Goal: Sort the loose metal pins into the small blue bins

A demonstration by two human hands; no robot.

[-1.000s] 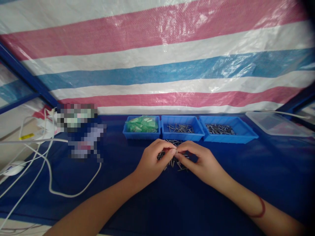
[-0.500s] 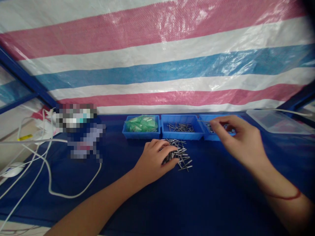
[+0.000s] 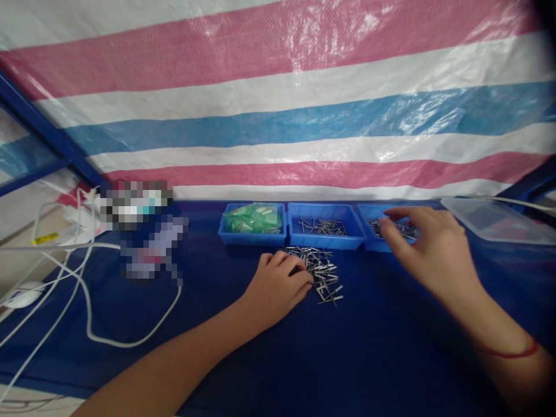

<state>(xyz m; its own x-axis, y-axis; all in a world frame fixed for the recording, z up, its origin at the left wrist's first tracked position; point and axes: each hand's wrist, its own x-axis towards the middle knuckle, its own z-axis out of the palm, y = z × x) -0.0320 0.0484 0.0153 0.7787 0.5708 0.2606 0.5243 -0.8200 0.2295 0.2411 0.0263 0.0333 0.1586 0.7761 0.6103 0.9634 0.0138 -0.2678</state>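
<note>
A loose pile of silvery blind rivets (image 3: 324, 272) lies on the dark blue tabletop in front of the bins. My left hand (image 3: 280, 284) rests at the pile's left side, its fingers curled and thumb and forefinger pinched together against the rivets. What sits between those fingertips is hidden. Over the right blue bin (image 3: 369, 243), which holds rivets too, hovers my right hand (image 3: 428, 249), with thumb and forefinger apart and nothing visible between them. The middle blue bin (image 3: 325, 238) has several rivets scattered in its bottom.
The left blue bin (image 3: 252, 238) contains green plastic packets (image 3: 254, 218). A translucent plastic lid (image 3: 495, 220) lies at the back right. White cables (image 3: 130, 346) loop over the table's left side, near blurred items. Striped sheeting (image 3: 278, 127) hangs behind.
My right thumb and forefinger have parted, and the thin rivet they held over the right bin is gone from them. My left fingers have closed from a spread curl to a pinch.
</note>
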